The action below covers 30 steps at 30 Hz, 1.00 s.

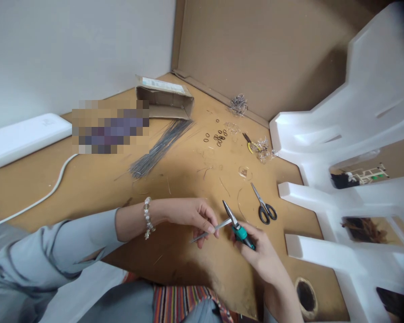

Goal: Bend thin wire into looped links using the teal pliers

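My left hand [197, 219] pinches a short bundle of grey metal wires [210, 230] over the brown board. My right hand [257, 249] grips green-handled needle-nose pliers [236, 224], whose jaws meet the wire's right end. A beaded bracelet [148, 218] circles my left wrist. Both hands sit close together near the board's front edge.
Black-handled scissors [264, 205] lie just right of the pliers. A long bundle of grey wires [161, 146] spills from an open cardboard box [164, 98]. Small black rings [217, 136], yellow-handled pliers [249, 143] and clear beads lie farther back. White foam packing [350, 148] stands at right; a white device [23, 137] with a cable at left.
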Each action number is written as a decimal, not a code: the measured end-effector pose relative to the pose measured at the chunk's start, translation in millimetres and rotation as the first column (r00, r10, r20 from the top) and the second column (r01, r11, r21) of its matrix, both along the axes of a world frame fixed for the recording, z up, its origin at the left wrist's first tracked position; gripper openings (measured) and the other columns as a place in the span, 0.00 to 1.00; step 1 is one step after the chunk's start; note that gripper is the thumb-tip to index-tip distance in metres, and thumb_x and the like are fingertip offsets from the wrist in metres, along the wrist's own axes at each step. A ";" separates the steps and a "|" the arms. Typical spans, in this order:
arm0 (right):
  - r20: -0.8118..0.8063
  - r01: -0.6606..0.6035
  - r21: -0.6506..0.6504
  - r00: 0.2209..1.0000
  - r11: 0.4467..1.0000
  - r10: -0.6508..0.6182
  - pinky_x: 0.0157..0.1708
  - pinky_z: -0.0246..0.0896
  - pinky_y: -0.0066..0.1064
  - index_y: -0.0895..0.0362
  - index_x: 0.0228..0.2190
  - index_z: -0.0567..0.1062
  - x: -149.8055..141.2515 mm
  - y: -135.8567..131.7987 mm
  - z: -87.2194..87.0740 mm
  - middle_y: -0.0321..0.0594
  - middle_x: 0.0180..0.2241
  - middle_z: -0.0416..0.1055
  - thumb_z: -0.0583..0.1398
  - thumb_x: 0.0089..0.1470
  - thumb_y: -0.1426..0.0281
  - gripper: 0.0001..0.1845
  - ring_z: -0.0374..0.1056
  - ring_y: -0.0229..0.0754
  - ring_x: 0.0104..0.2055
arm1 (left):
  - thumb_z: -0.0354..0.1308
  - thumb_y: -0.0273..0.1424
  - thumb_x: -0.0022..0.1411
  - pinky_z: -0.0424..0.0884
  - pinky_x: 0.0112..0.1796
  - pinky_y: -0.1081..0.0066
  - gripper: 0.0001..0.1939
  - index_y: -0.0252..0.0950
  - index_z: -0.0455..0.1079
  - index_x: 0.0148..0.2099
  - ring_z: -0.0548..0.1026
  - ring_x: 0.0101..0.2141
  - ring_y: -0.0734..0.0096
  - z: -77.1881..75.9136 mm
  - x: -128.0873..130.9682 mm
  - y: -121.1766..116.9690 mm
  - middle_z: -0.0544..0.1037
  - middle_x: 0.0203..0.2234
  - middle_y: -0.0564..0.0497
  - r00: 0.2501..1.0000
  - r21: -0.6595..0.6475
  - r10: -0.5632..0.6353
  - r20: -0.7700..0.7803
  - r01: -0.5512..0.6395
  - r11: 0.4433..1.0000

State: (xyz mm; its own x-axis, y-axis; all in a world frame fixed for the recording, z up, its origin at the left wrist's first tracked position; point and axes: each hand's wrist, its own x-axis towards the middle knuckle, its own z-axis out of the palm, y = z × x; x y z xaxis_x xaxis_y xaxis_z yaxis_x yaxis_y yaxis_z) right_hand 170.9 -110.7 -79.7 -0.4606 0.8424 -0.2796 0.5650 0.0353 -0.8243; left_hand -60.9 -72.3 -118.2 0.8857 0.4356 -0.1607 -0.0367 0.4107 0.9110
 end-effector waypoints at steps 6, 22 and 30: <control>0.154 0.004 0.184 0.988 0.983 -0.033 0.28 0.56 0.26 0.58 0.36 0.72 0.3 -3.5 -8.4 0.34 0.25 0.65 0.53 0.41 0.79 0.17 0.59 0.37 0.26 | 0.60 0.38 0.54 0.68 0.24 0.78 0.13 0.32 0.74 0.35 0.72 0.18 0.77 -0.7 1.0 -0.2 0.74 0.17 0.53 1.000 -0.001 0.016 -0.015 -0.016 1.000; 0.149 0.025 0.140 0.988 0.990 -0.046 0.27 0.56 0.27 0.58 0.32 0.72 -4.8 3.9 -17.3 0.34 0.24 0.66 0.54 0.43 0.76 0.11 0.61 0.37 0.26 | 0.58 0.39 0.56 0.66 0.24 0.78 0.14 0.31 0.73 0.33 0.70 0.19 0.77 -6.6 -2.8 5.9 0.73 0.18 0.51 0.988 0.155 0.076 -0.134 -0.055 0.986; -0.096 0.020 -0.061 0.995 0.998 -0.026 0.33 0.59 0.28 0.58 0.35 0.71 -3.8 5.3 -14.3 0.38 0.30 0.70 0.56 0.48 0.73 0.09 0.64 0.38 0.32 | 0.58 0.38 0.56 0.66 0.24 0.78 0.14 0.31 0.73 0.34 0.70 0.19 0.78 -4.6 -5.3 6.6 0.73 0.18 0.51 0.993 0.162 0.065 -0.102 -0.048 0.986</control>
